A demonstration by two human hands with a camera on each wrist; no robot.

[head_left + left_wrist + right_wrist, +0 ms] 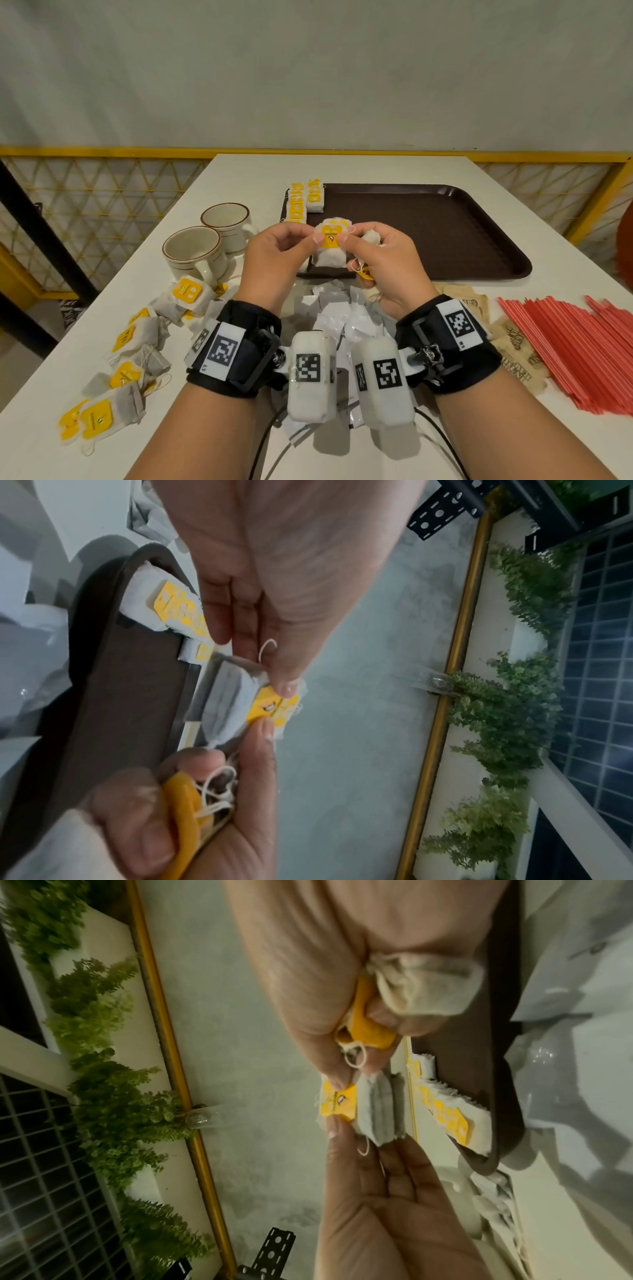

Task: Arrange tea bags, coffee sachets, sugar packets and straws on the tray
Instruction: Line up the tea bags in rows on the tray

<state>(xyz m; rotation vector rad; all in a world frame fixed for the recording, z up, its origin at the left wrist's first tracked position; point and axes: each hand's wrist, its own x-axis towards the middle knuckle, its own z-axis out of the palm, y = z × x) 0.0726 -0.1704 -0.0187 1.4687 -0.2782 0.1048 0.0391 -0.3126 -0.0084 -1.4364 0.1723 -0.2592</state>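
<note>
Two hands hold one tea bag (329,247) above the tray's (445,240) near-left corner: left hand (274,260) pinches its yellow tag, right hand (383,263) pinches the opposite edge while clutching spare bags. Light, limp, tearable paper; probably best gripped by its tag.

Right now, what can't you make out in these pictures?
- White packets, head view: print hidden behind wrists, wrist cameras.
- Extra tea bags in the right hand: count hidden by curled fingers.
- Brown sachets: lettering too small.
- Straws: cut off by the right edge.
</note>
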